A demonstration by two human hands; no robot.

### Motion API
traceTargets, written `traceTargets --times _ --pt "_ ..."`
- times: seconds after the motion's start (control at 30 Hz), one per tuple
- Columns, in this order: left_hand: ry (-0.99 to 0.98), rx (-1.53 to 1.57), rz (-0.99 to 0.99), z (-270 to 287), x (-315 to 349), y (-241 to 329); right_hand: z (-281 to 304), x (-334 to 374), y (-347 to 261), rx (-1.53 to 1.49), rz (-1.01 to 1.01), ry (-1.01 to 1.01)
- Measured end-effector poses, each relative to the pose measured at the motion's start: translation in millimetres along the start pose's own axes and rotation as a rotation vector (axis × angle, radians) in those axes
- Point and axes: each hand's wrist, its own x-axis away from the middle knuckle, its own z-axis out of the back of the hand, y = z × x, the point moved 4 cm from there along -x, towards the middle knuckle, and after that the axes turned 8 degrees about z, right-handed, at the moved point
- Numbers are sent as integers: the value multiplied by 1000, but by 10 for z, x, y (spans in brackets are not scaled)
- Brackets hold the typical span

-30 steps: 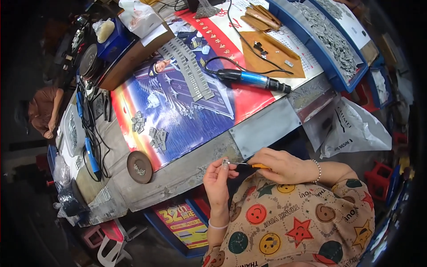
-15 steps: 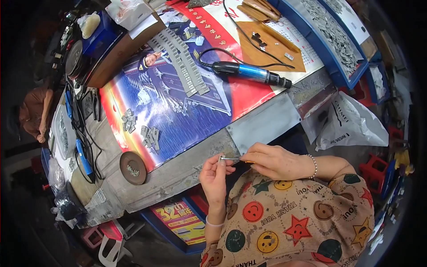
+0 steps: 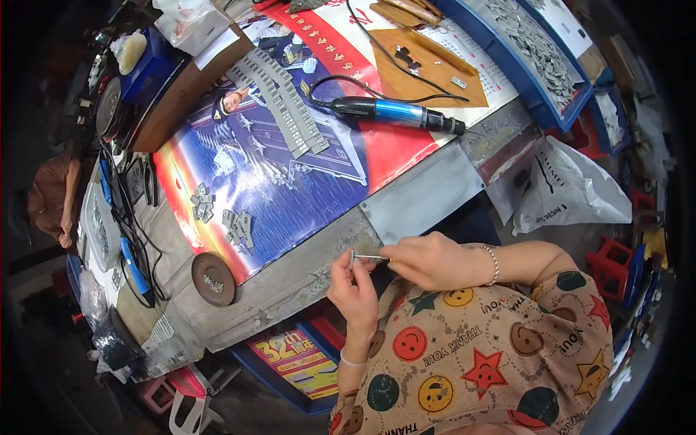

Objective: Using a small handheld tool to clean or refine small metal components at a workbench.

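Note:
My left hand (image 3: pixel 354 296) pinches a small metal piece (image 3: pixel 352 256) upright between thumb and fingertips, just in front of the bench edge. My right hand (image 3: pixel 433 262) is closed round a small screwdriver (image 3: pixel 373 257), its thin shaft pointing left. The tip of the shaft meets the metal piece or lies right beside it; which, I cannot tell. Most of the handle is hidden in my fingers. On the bench left of my hands stands a round brown dish (image 3: pixel 206 265) holding tiny metal parts. Behind it lie two small clusters of grey metal pieces (image 3: pixel 203 203).
A blue-and-black power screwdriver (image 3: pixel 399 113) with a cable rests on the poster-covered bench, beside long grey slotted strips (image 3: pixel 279 101). Far right, a blue tray (image 3: pixel 567 122) holds many metal pieces. Pliers (image 3: pixel 151 183) and blue corded tools (image 3: pixel 133 267) lie at left. A white bag (image 3: pixel 569 192) stands right.
The view has shifted slightly. My right hand has turned a little around the screwdriver, and its fingers are curled differently. My left hand still pinches the metal piece.

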Motion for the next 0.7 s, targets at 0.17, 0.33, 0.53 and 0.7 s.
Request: traceTargets --times 0.17,0.33,0.53,0.7 --pt "68 36 2 -9 -17 -5 -225 19 202 -229 -68 155" --pt "99 -111 -107 -24 -14 13 -7 -116 -170 440 160 -229" --pt "105 -22 -61 -7 -22 -21 -113 -174 70 78 100 -48" --pt "98 -61 -77 -22 -48 -48 -96 -238 1 281 55 -230"
